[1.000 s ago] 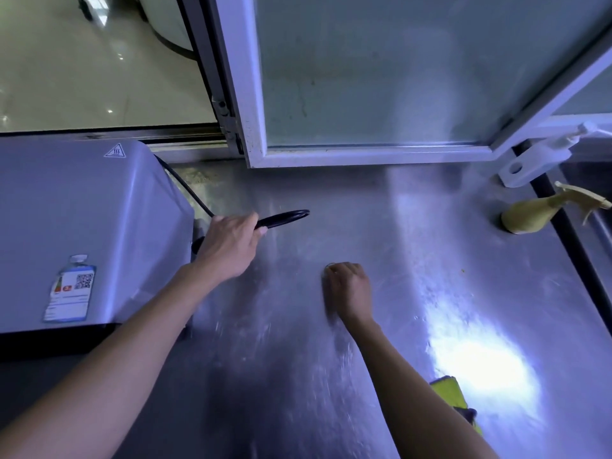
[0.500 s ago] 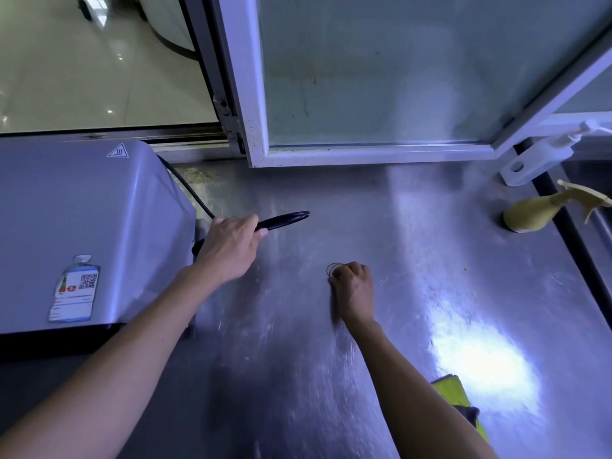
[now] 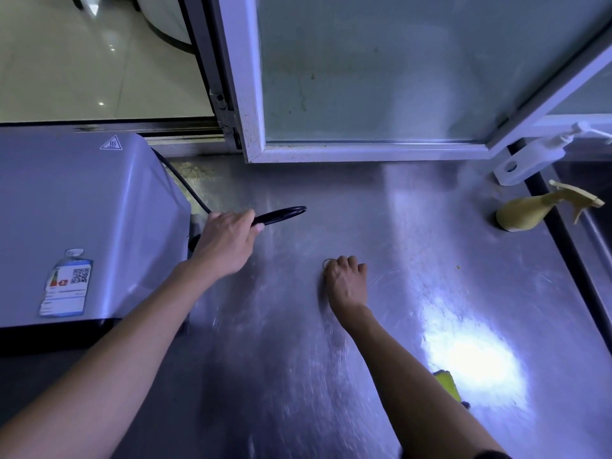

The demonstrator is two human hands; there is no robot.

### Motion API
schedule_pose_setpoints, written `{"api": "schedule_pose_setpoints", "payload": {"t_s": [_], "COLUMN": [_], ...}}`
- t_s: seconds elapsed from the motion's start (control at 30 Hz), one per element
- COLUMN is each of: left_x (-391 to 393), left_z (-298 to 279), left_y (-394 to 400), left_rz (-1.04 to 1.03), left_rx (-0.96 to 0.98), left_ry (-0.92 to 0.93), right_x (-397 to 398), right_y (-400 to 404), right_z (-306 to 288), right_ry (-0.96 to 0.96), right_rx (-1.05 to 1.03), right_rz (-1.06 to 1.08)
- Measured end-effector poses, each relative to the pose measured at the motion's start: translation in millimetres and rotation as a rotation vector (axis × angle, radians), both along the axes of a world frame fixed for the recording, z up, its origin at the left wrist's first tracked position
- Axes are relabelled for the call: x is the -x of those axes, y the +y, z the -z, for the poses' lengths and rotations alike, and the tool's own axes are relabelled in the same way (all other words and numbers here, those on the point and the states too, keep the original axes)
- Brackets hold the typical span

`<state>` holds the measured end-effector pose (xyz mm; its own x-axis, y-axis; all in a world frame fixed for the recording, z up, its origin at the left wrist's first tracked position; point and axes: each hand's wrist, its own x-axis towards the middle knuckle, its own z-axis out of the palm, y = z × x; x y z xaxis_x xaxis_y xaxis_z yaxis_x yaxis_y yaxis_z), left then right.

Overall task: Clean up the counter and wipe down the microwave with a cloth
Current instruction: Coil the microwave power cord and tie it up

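The grey microwave (image 3: 82, 220) stands at the left on the steel counter (image 3: 414, 246). Its black power cord (image 3: 281, 214) runs out from behind it, and my left hand (image 3: 228, 241) is closed around a folded loop of that cord just above the counter. My right hand (image 3: 346, 281) rests on the middle of the counter, fingers curled, fingertips pinching a small thin loop (image 3: 326, 263) that lies flat. A yellow cloth (image 3: 447, 385) shows partly behind my right forearm, near the front.
A yellow spray bottle (image 3: 526, 212) leans at the counter's right edge beside a dark seam. A white-framed window pane (image 3: 381, 77) swings in over the back of the counter, with its latch (image 3: 526, 159) at the right. Crumbs lie behind the microwave.
My right hand has shifted slightly, and the thin loop now shows at its fingertips. My left hand keeps the cord in the same place.
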<state>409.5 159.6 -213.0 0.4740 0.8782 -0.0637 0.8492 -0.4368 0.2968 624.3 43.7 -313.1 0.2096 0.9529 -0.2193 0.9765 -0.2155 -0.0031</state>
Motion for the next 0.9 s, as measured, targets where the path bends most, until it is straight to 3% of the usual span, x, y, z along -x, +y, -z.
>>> {"api": "schedule_pose_setpoints", "payload": {"t_s": [0.27, 0.5, 0.57, 0.77, 0.9], "left_x": [3, 2, 4, 10, 8], "left_z": [-2, -6, -6, -8, -11], "left_y": [-4, -6, -7, -11, -12], "left_rz": [-0.014, -0.029, -0.028, -0.039, -0.037], "left_rx": [0.001, 0.009, 0.018, 0.036, 0.029], "left_ry": [0.008, -0.017, -0.026, -0.023, -0.016], "right_x": [6, -5, -6, 10, 20], "right_y": [12, 17, 19, 12, 8], "right_z": [-9, -6, -6, -27, -48], "right_ry": [-0.085, 0.058, 0.217, 0.974, 1.412], "right_rx": [0.115, 0.11, 0.034, -0.193, -0.282], "right_rz": [-0.077, -0.078, -0.012, 0.458, 0.621]}}
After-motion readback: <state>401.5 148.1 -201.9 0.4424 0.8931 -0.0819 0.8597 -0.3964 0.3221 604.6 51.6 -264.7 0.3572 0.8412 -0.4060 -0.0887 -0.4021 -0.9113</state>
